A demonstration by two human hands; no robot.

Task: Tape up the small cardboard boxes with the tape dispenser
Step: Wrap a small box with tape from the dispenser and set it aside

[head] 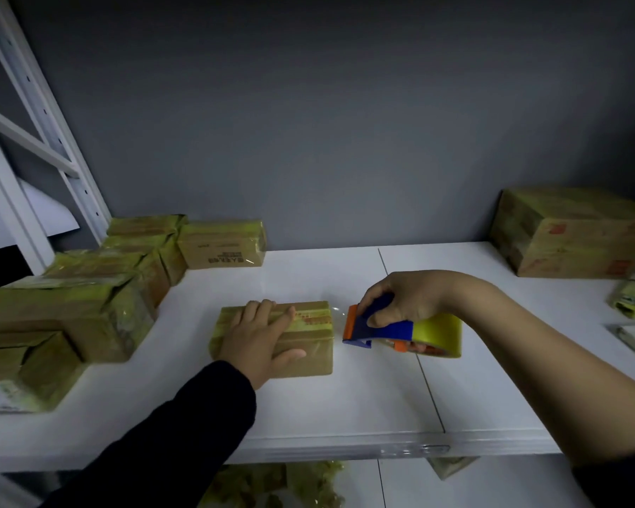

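While under left hand (259, 337), yellow-taped brown box (308, 361).

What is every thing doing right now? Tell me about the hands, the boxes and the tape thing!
Left hand: flat on the small box, fingers straight.
Small box: shut, lying flat on the table.
Right hand: gripping the tape dispenser.
Tape dispenser: held beside the small box's right end.
Boxes on the left: shut, piled up.
Big box: shut, far right.
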